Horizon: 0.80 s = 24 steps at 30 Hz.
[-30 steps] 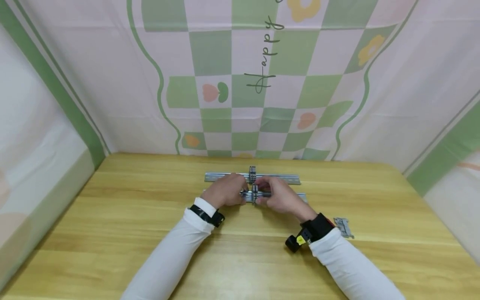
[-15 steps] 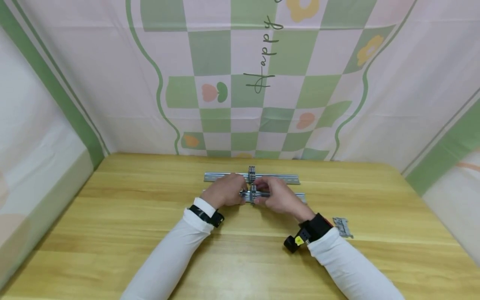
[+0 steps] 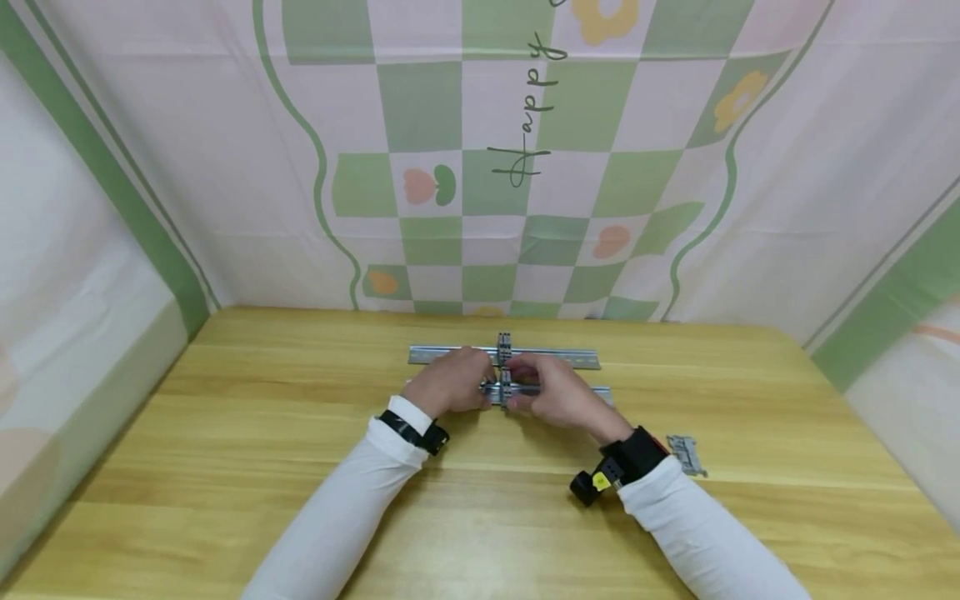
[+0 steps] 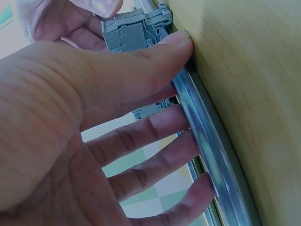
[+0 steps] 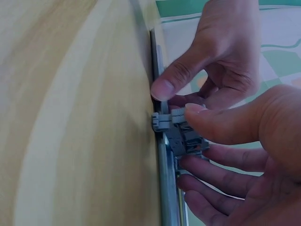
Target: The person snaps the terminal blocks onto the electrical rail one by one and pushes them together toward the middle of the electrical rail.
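Observation:
On the near metal DIN rail (image 3: 602, 395) sit grey terminal blocks (image 3: 506, 388), side by side. My left hand (image 3: 450, 382) grips this rail just left of the blocks; in the left wrist view its thumb lies along one edge of the rail (image 4: 214, 146) and its fingers reach the other edge. From the right, my right hand (image 3: 557, 392) pinches the blocks between thumb and fingers. The right wrist view shows the right thumb on top of the blocks (image 5: 176, 123), with their feet at the rail (image 5: 167, 188). My fingers hide part of them.
Behind, a second DIN rail (image 3: 573, 359) lies parallel, bearing a group of grey terminal blocks (image 3: 504, 345). Loose grey terminal blocks (image 3: 686, 455) lie flat on the wooden table (image 3: 480, 517), beside the right wrist. A patterned cloth (image 3: 495, 242) hangs at the table's back edge.
The blocks on the near rail have shifted slightly left, toward my left hand, and stand straighter together. My right fingers moved a little with them; the left hand has stayed in place.

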Tool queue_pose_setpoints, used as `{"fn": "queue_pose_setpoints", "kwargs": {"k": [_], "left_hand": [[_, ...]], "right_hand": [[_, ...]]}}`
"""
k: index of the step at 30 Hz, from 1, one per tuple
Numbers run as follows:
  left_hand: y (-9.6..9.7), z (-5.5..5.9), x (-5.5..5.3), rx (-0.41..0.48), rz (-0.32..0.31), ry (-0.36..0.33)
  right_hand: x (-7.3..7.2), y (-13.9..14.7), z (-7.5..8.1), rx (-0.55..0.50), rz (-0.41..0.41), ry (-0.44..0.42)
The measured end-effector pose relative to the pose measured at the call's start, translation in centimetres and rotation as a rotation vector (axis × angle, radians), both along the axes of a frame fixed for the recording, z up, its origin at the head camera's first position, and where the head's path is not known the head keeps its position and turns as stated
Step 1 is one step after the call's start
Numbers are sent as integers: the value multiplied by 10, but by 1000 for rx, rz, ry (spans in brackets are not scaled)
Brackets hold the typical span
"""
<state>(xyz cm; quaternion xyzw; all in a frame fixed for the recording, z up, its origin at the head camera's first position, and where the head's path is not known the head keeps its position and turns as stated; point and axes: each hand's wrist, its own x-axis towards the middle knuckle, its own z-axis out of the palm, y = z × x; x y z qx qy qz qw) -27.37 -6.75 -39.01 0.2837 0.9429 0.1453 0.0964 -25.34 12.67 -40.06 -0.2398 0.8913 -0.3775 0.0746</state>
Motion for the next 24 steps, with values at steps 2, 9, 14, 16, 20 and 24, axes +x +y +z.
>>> {"fn": "queue_pose_setpoints", "kwargs": {"k": [2, 9, 14, 16, 20, 24], "left_hand": [[0, 0, 1, 2, -1, 1], [-1, -1, 1, 16, 4, -11], [0, -1, 0, 22, -8, 3], [0, 0, 0, 16, -4, 12], [-1, 1, 1, 5, 7, 5], [-2, 0, 2, 2, 4, -1]], "right_hand": [[1, 2, 2, 20, 4, 3], [1, 16, 15, 79, 15, 17], [2, 28, 19, 138, 29, 70], [3, 32, 19, 171, 32, 100], [7, 42, 19, 240, 21, 140], [14, 56, 17, 298, 12, 156]]}}
